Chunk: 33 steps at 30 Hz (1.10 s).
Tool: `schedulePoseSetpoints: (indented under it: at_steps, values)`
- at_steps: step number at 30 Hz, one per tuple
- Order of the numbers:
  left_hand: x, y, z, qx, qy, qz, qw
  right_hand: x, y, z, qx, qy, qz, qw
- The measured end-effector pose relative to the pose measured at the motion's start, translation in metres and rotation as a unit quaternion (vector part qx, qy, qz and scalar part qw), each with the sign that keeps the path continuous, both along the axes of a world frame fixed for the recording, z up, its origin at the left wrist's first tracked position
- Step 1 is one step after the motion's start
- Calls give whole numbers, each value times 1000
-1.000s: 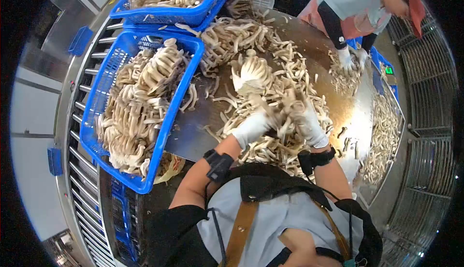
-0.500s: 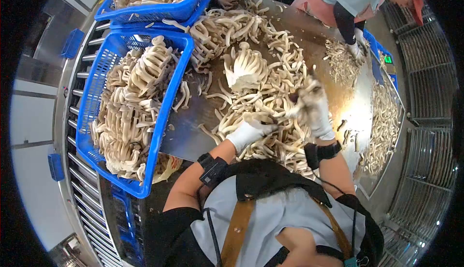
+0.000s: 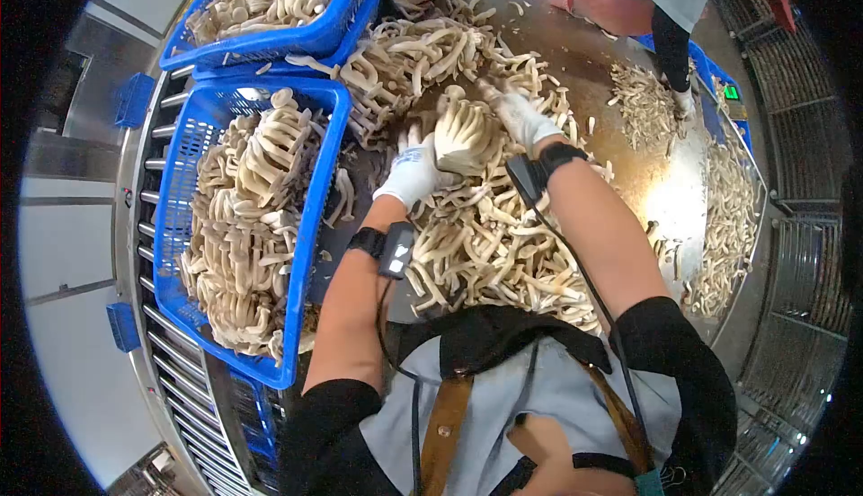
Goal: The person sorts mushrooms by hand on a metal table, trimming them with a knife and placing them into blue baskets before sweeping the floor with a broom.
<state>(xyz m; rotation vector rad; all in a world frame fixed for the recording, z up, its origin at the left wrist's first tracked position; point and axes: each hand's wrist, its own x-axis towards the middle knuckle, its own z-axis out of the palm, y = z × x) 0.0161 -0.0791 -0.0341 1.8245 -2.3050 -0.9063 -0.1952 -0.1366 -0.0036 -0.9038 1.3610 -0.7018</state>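
A pale mushroom cluster (image 3: 464, 138), its stems joined at the base, stands on the heap of loose mushrooms (image 3: 490, 249) on the metal table. My left hand (image 3: 413, 171), in a white glove, is at the cluster's left side with fingers spread and the thumb at its lower edge. On the far right side of the cluster, my gloved right hand (image 3: 521, 117) reaches over the loose mushrooms with its fingers stretched out; the fingertips look dirty. Both hands are open.
To the left, a blue basket (image 3: 315, 226) full of mushroom clusters stands on a roller conveyor (image 3: 184, 366). Another filled blue basket (image 3: 355, 11) is behind it. Across the metal table (image 3: 611, 51), a co-worker's gloved hand (image 3: 685, 105) is beside a pile of small mushrooms (image 3: 645, 105).
Both hands have moved away from my body, up to either side of the mushroom cluster. The blurred, dirty clump at my right hand no longer shows there.
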Motion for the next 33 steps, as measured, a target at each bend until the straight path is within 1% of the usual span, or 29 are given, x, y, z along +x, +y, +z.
schedulePoseSetpoints:
  at_steps: [2,3,4,5,7,8,9,11,12,13,14,15,16,17,18,19,20,21,22,23,24,25,26,27,28,29,30,32,33]
  values:
    - [-8,-7,10,-43,-54,-47,997,4,-10,9,-12,84,166,982]
    - [-11,-7,22,-76,-84,-79,990,5,-16,10,-88,204,308,925]
    - [-12,-2,27,-115,-64,-100,986,3,-16,9,-111,172,314,927]
    - [-10,0,9,-155,-31,-112,981,2,-14,8,-132,140,322,927]
    - [-15,15,10,-181,20,-100,978,13,13,59,-72,153,244,955]
    - [-19,19,-9,-181,-20,-98,978,9,24,41,-150,65,246,955]
    - [-25,22,-7,-175,-100,-90,975,17,44,45,-254,240,232,908]
    - [-31,33,-11,-198,-64,1,978,22,83,38,-456,341,129,812]
    - [-32,35,-20,-188,-79,35,978,21,99,38,-514,357,124,770]
    - [-29,40,-13,-161,-119,12,980,21,114,37,-569,372,116,724]
    - [-28,50,-5,-157,-115,-12,981,17,127,35,-545,339,104,760]
    - [-27,58,10,-154,-113,-37,981,8,140,4,-572,376,103,722]
    - [-27,63,26,-85,-145,-129,977,4,153,-8,-552,347,79,755]
    - [-29,77,40,-134,-97,-186,969,3,165,-13,-528,315,56,787]
    - [-31,85,31,-116,111,-175,971,5,174,-10,-551,330,29,766]
    - [-33,93,19,-91,312,-157,933,7,175,-11,-514,319,50,795]
    - [-43,89,7,102,409,-90,902,11,174,-13,-491,299,41,818]
    - [-45,84,-21,-95,235,-212,944,20,170,-3,-468,277,33,839]
    - [-51,91,-18,-77,361,-131,920,26,169,26,-432,235,77,867]
    - [-47,92,-15,116,489,13,864,25,165,32,-417,231,92,874]
    - [-44,93,-7,250,605,202,728,18,162,31,-407,242,49,880]
    - [-38,94,-2,312,662,233,641,6,160,31,-396,253,6,883]
    - [-34,100,2,302,713,199,600,-9,157,32,-424,200,-59,881]
    - [-31,105,5,290,762,164,555,-10,159,40,-396,163,-96,899]
    - [-26,108,3,311,746,134,573,-12,166,47,-276,130,-2,952]
    - [-26,112,1,330,713,107,609,-9,180,53,-145,93,90,981]
    - [-28,120,11,317,710,96,621,3,195,47,-130,-90,25,987]
    - [-34,125,20,312,677,67,663,11,196,35,-137,-337,-98,926]
    - [-39,128,20,275,676,51,682,17,202,51,-122,-262,-189,938]
